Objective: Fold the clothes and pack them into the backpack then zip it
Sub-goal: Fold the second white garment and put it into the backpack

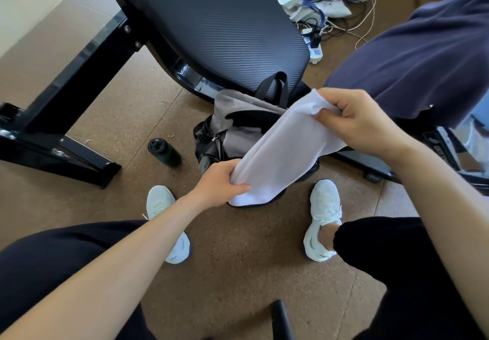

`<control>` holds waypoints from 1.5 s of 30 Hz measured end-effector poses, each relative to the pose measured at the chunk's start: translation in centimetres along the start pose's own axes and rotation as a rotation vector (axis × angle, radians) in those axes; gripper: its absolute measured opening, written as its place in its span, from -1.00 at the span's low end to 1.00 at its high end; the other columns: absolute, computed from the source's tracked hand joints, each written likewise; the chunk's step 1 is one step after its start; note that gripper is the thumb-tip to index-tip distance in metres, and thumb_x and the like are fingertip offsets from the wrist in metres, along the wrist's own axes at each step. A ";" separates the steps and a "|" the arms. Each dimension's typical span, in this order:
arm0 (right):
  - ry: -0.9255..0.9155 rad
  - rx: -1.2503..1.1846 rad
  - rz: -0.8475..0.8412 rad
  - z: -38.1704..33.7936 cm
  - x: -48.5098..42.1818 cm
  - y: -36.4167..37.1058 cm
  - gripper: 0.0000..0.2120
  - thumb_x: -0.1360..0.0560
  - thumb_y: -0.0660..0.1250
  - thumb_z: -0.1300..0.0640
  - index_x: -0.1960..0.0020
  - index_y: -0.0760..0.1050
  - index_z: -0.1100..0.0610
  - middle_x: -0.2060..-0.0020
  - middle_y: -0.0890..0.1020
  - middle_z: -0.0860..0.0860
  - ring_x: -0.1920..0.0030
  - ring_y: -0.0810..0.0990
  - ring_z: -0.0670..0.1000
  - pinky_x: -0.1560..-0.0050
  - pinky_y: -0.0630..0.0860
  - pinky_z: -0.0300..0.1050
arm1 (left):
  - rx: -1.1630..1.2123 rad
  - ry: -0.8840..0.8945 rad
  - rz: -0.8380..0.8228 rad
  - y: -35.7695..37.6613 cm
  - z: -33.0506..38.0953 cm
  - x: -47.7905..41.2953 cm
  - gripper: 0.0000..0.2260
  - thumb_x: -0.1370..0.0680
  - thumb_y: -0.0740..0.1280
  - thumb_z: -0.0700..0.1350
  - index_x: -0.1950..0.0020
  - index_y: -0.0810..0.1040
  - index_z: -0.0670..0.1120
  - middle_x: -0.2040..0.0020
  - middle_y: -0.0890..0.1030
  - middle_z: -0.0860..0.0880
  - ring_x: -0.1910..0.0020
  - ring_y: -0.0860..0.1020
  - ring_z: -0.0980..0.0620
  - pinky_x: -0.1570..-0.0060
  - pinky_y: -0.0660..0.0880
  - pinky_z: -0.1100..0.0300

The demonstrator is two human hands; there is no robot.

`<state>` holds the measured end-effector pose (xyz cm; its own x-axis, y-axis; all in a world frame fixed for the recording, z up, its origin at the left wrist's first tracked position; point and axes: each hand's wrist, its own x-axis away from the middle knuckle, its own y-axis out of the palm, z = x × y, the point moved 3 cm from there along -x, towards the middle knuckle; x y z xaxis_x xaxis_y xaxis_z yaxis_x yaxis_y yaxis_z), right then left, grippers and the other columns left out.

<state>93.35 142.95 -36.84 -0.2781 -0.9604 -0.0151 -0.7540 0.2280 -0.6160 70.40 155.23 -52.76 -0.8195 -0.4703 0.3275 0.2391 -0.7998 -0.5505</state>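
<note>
White smooth cloth point(280, 149), ends clenched in left grip point(222, 183), right grip point(362, 120); grey backpack point(232, 117) behind, apparently open.

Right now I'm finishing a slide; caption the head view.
A white garment gripped by the left hand and right hand over the grey backpack.

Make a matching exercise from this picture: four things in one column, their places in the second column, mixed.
1 white cloth
2 grey backpack
3 dark bottle
4 navy fabric

a standing upright on the floor
b held between left hand and right hand
c spread at the upper right
d slumped before the black bench

Pairs: 1-b, 2-d, 3-a, 4-c
</note>
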 end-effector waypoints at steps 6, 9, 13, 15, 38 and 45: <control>0.140 0.048 0.249 3.8 -0.8 -1.7 -0.79 -0.68 0.23 0.07 0.08 0.49 0.14 0.31 0.45 -0.12 0.27 0.35 -0.15 0.21 0.29 -0.20 | 0.222 -0.200 0.024 -1.7 -0.8 0.1 -0.85 -0.55 0.49 -0.08 -0.07 0.72 -0.11 -0.01 0.73 -0.13 -0.01 0.68 -0.08 -0.09 0.57 -0.04; 0.268 0.067 0.338 5.1 -1.1 -2.3 -0.81 -0.68 0.21 0.07 0.00 0.54 0.13 0.27 0.50 -0.07 0.28 0.38 -0.13 0.24 0.34 -0.28 | 0.610 -0.305 0.177 -3.2 0.0 0.4 -0.87 -0.58 0.42 -0.16 -0.08 0.70 -0.17 0.05 0.73 0.01 0.09 0.68 0.22 0.02 0.53 0.29; 0.388 0.087 0.339 6.5 -1.4 -1.6 -0.79 -0.69 0.18 0.05 -0.06 0.56 0.10 0.13 0.60 0.01 0.15 0.48 -0.02 0.16 0.40 -0.15 | 0.938 -0.350 0.329 -4.4 0.2 0.0 -0.78 -0.68 0.28 -0.03 -0.25 0.62 -0.06 -0.13 0.72 0.05 -0.10 0.68 0.10 -0.03 0.59 0.21; 0.410 0.102 0.322 6.7 -1.6 -0.7 -0.76 -0.69 0.17 0.03 -0.03 0.54 0.14 0.14 0.61 0.05 0.14 0.49 0.05 0.14 0.38 -0.03 | 0.919 -0.330 0.424 -5.0 0.0 -0.3 -0.76 -0.71 0.22 0.02 -0.28 0.59 -0.01 -0.21 0.69 0.01 -0.18 0.65 0.03 -0.16 0.57 0.03; 0.469 -0.278 0.249 3.7 -2.8 8.6 -0.61 -0.66 0.24 0.01 0.03 0.47 0.38 0.24 0.51 0.12 0.26 0.45 -0.02 0.23 0.35 -0.07 | 0.285 -0.074 0.554 -5.1 5.3 -1.2 -0.72 -0.66 0.27 0.09 0.08 0.44 -0.11 0.27 0.42 0.04 0.31 0.38 0.10 0.27 0.33 0.17; 0.439 -0.378 0.196 2.7 -2.4 10.9 -0.63 -0.66 0.25 0.01 0.05 0.50 0.35 0.24 0.58 0.20 0.24 0.49 0.01 0.21 0.39 -0.02 | 0.380 -0.083 0.444 -3.3 6.6 -2.1 -0.69 -0.65 0.32 0.04 0.06 0.42 -0.19 0.24 0.40 -0.02 0.30 0.37 0.12 0.26 0.35 0.20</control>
<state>87.39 147.34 -45.63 -0.5916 -0.7575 0.2760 -0.8007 0.5120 -0.3109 74.74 156.40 -46.54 -0.5586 -0.8060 0.1957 0.7322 -0.5900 -0.3403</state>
